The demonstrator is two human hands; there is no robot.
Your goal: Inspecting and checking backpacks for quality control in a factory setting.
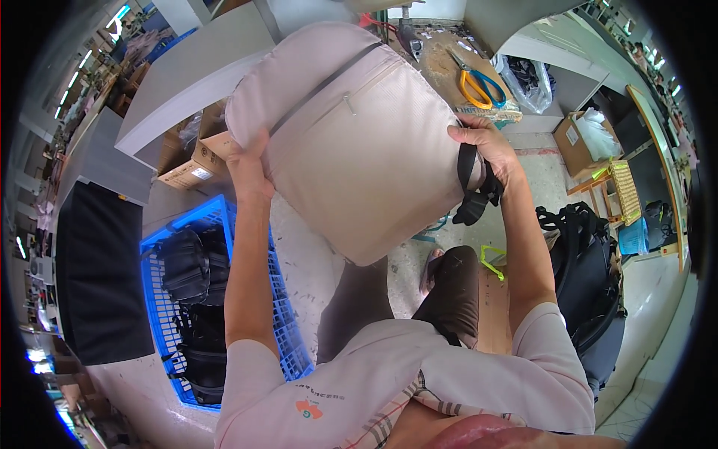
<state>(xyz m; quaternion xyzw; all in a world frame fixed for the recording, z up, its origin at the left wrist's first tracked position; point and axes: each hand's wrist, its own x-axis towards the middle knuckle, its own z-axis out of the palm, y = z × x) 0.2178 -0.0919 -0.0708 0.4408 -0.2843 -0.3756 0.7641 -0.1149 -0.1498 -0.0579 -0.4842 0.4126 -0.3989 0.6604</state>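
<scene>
A beige backpack (pixel 359 157) is held up in front of me, its smooth panel toward me, with a dark zipper line and a small zipper pull across its upper part. My left hand (pixel 251 166) is closed on its left edge. On the opposite edge my right hand (pixel 488 146) grips the bag, thumb on the panel and the other fingers behind it. Black straps (pixel 477 183) hang from the bag beneath my right hand. Past that hand, a pair of scissors (pixel 479 86) with orange and blue handles lies on a cardboard-covered surface.
To my left stands a blue plastic crate (pixel 153 299) holding black bags. A black padded panel (pixel 101 273) is beyond it. More black backpacks (pixel 587 277) are piled on my right. Cardboard boxes (pixel 198 168) sit under the grey bench (pixel 198 78); another carton (pixel 583 146) stands at the right.
</scene>
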